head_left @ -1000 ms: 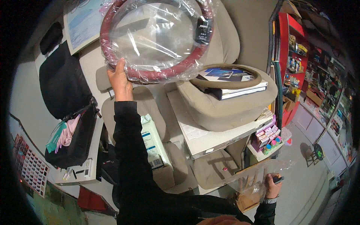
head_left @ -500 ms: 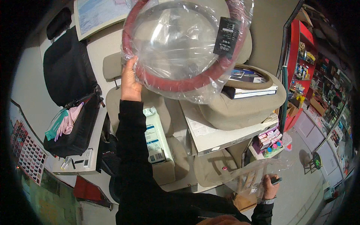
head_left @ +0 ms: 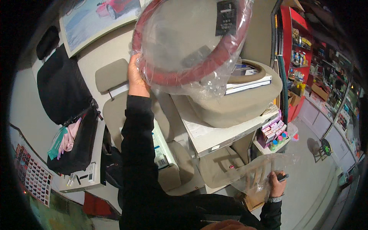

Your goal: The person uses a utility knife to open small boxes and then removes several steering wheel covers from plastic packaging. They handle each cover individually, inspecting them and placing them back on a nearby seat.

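A dark red steering wheel cover (head_left: 172,78) in a clear plastic wrapper is held up before me. My left hand (head_left: 138,78) is closed on its left edge, arm stretched forward. Through the plastic a black tag (head_left: 226,18) shows near the far right of the ring. Low on the right, my right hand (head_left: 276,186) grips a crumpled clear plastic bag (head_left: 251,174). A short dark object (head_left: 283,178) also sticks out of that hand; its kind I cannot make out. Behind the cover, a brown ring (head_left: 264,73) like another wheel cover lies on books (head_left: 249,86).
The books rest on a beige seat cushion (head_left: 230,111) on a white table (head_left: 207,140). A pale green package (head_left: 161,147) stands below my left arm. On the left, a black seat (head_left: 73,153) bears pink gloves (head_left: 69,138). Red shelves (head_left: 285,42) and a stool (head_left: 326,149) are at right.
The view has shifted a little. The wrapped cover sits slightly higher and is tilted, with its tag nearer the top edge. Both hands keep their holds.
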### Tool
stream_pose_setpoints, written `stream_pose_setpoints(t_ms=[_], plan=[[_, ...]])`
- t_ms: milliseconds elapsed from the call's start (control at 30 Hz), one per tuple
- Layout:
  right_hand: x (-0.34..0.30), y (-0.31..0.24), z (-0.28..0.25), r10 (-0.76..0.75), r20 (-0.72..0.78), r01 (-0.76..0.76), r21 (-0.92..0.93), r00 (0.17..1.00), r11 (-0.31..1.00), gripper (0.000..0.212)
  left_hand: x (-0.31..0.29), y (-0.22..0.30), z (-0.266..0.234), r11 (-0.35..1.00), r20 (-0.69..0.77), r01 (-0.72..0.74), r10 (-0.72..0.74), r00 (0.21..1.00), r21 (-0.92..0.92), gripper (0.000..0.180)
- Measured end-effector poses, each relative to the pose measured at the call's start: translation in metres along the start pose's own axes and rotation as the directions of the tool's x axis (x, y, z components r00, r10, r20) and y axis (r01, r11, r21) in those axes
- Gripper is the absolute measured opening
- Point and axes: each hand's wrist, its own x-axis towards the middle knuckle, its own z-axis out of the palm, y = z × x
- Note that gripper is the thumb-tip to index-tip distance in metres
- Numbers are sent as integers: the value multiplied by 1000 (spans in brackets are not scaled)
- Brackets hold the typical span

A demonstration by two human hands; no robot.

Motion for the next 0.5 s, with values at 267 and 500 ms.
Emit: stream_pose_setpoints(t_ms=[267,500], plan=[[-14,-15,-9,3,-35,-2,47,999,999,16,19,-52,58,992,83,127,-126,989,-7,51],[-21,-5,-26,-46,-119,42,-35,992,999,20,38,-108,73,968,126,252,-252,960,11,58]])
